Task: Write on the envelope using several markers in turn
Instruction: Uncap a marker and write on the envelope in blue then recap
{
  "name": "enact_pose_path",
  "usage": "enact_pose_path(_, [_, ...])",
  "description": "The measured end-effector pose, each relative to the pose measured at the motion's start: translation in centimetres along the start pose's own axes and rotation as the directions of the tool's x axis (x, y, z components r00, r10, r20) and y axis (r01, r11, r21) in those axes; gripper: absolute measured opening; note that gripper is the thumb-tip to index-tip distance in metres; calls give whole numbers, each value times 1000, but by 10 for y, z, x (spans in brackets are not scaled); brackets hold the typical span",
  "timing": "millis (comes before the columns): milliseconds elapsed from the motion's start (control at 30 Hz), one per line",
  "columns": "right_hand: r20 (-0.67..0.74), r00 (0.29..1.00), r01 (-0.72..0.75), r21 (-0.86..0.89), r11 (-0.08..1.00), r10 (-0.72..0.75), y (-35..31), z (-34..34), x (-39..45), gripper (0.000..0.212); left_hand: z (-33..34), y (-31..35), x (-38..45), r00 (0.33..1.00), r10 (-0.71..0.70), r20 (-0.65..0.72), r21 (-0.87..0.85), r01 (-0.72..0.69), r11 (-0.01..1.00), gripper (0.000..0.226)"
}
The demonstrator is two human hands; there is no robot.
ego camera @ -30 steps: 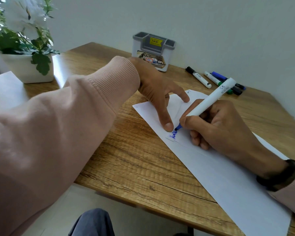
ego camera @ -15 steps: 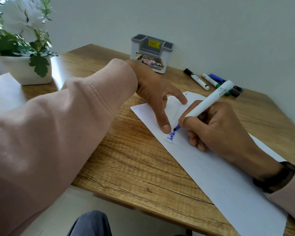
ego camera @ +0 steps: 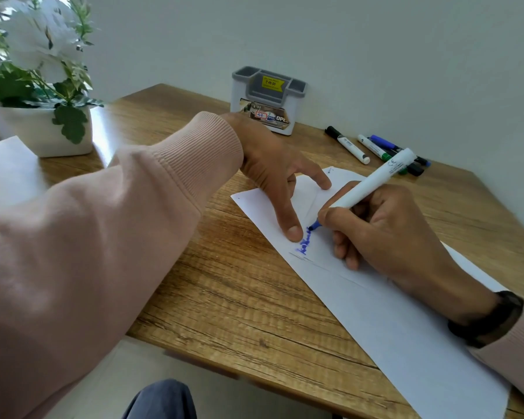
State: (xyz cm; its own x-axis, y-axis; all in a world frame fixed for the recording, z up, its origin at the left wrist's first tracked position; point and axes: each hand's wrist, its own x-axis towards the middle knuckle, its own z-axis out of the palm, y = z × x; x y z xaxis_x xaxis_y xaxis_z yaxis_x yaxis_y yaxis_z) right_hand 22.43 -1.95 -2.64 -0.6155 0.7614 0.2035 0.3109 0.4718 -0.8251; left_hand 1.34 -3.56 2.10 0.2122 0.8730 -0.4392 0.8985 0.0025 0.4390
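Observation:
A long white envelope [ego camera: 384,322] lies slantwise on the wooden table [ego camera: 239,297]. My left hand [ego camera: 273,170] presses flat on its far end, fingers spread, thumb tip beside the writing. My right hand [ego camera: 384,234] grips a white marker with a blue tip [ego camera: 372,182], and the tip touches the envelope at the end of a short line of blue writing [ego camera: 304,244]. Three capped markers lie at the back right: a black-capped one [ego camera: 347,145], a green one [ego camera: 375,149] and a blue one [ego camera: 387,144].
A grey and white pen holder [ego camera: 268,99] stands against the wall at the back. A white pot with white flowers [ego camera: 40,86] sits at the far left. The table's near edge runs just below my left sleeve; a knee shows beneath it.
The blue writing has grown a little longer toward the far end as the marker tip moved along it. My left hand has stayed pressed on the envelope.

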Motion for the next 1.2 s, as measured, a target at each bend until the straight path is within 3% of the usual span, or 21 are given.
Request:
enact_pose_path(67, [-93, 995, 39, 62, 997, -33, 4, -1, 2, 18, -1, 0, -1, 1000, -6, -8, 33, 6, 999, 98])
enact_pose_path(167, [-241, 971, 79, 308, 948, -2, 10, -7, 6, 8, -6, 1, -2, 1000, -11, -17, 72, 13, 997, 100])
enact_pose_path(367, [-217, 975, 146, 454, 879, -50, 9, -9, 8, 33, -10, -6, -1, 998, 54, -17, 59, -53, 997, 100])
enact_pose_path(433, [-253, 966, 155, 414, 897, -51, 8, -10, 9, 28, -11, -14, -3, 993, 117, -25, -31, -117, 993, 92])
enact_pose_path(500, [-305, 948, 188, 331, 925, -84, 8, -13, 10, 15, -13, -22, -4, 979, 155, -132, -249, -185, 951, 74])
enact_pose_path(533, [-340, 933, 221, 280, 934, -119, 8, -15, 9, 10, -14, -25, -2, 962, 141, -232, -413, -229, 882, 61])
enact_pose_path(567, [-376, 912, 262, 217, 940, -167, 8, -16, 8, 8, -15, -26, 2, 940, 84, -330, -599, -277, 751, 49])
enact_pose_path(633, [-422, 860, 342, 63, 938, -285, 6, -19, 4, 7, -16, -24, 9, 911, -92, -401, -879, -355, 319, 34])
enact_pose_path(667, [-423, 839, 374, -11, 928, -343, 6, -20, 2, 8, -16, -21, 12, 909, -148, -390, -919, -375, 120, 32])
enact_pose_path(733, [-391, 814, 420, -113, 900, -429, 6, -19, 0, 15, -12, -17, 15, 913, -179, -366, -917, -386, -96, 36])
enact_pose_path(833, [-319, 836, 442, -91, 892, -447, 8, -18, -2, 23, -6, -10, 18, 916, -154, -371, -884, -399, -243, 44])
enact_pose_path(933, [-274, 842, 449, -121, 885, -465, 8, -19, -2, 34, -2, 0, 21, 910, -121, -397, -849, -414, -329, 44])
enact_pose_path(1200, [-275, 833, 418, -255, 872, -480, 11, -15, 3, 39, 8, 17, 22, 879, -45, -475, -825, -462, -324, 44])
